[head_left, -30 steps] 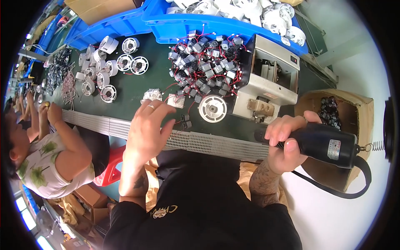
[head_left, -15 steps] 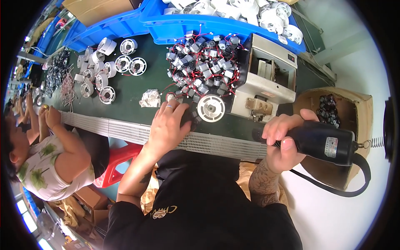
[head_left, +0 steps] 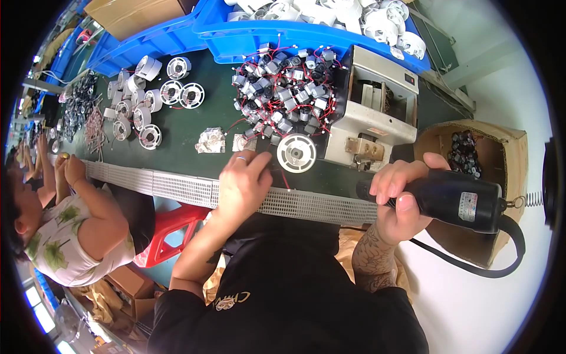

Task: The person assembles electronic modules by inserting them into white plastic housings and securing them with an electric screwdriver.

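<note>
My right hand point(head_left: 401, 186) grips a black electric screwdriver point(head_left: 457, 199) with a cable, held over the bench's front edge to the right. My left hand point(head_left: 243, 180) lies on the dark green bench top, fingers reaching toward a small dark part beside a white round fan wheel point(head_left: 296, 153). Whether the fingers hold that part is hidden. A heap of small motors with red wires point(head_left: 283, 100) lies just behind the wheel.
A grey metal fixture point(head_left: 371, 118) stands right of the wheel. White wheels point(head_left: 147, 103) lie at the bench's left, blue bins point(head_left: 277, 35) behind. A cardboard box point(head_left: 495, 153) of dark parts sits at right. Another person point(head_left: 65, 224) works at my left.
My left hand has moved right along the bench from the small bags toward the white wheel. The right hand with the screwdriver has stayed nearly still.
</note>
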`<action>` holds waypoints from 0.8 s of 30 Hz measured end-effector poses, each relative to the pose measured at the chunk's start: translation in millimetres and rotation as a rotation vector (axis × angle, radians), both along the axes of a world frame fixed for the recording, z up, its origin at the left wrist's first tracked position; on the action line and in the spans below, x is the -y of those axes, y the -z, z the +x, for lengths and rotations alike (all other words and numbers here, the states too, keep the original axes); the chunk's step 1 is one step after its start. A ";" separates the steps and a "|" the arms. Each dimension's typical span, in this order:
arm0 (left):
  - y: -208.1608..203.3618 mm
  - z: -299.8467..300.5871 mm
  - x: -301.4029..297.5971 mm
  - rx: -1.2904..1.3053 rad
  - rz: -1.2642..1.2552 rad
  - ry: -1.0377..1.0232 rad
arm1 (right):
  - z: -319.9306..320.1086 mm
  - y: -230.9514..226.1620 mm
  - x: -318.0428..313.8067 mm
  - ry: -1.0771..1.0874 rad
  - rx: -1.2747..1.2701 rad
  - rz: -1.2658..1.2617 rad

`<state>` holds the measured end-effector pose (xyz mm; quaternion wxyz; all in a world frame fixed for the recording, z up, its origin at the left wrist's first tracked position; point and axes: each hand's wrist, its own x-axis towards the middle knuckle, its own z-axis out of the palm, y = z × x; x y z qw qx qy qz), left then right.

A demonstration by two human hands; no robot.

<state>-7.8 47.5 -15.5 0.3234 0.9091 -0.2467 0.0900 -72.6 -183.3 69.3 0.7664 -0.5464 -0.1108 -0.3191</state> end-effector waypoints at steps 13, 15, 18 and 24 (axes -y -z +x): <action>-84.4 42.7 5.6 0.115 -0.027 0.438 | -3.8 -5.5 2.2 0.042 0.019 -0.012; -95.8 48.1 15.5 0.114 0.057 0.514 | -4.2 -7.5 3.2 0.058 0.020 -0.005; -100.6 56.3 25.5 0.120 0.168 0.710 | -5.5 -10.0 4.9 0.088 0.042 -0.025; -104.9 64.6 26.6 0.124 0.194 0.794 | -7.2 -15.1 5.9 0.132 0.037 -0.010</action>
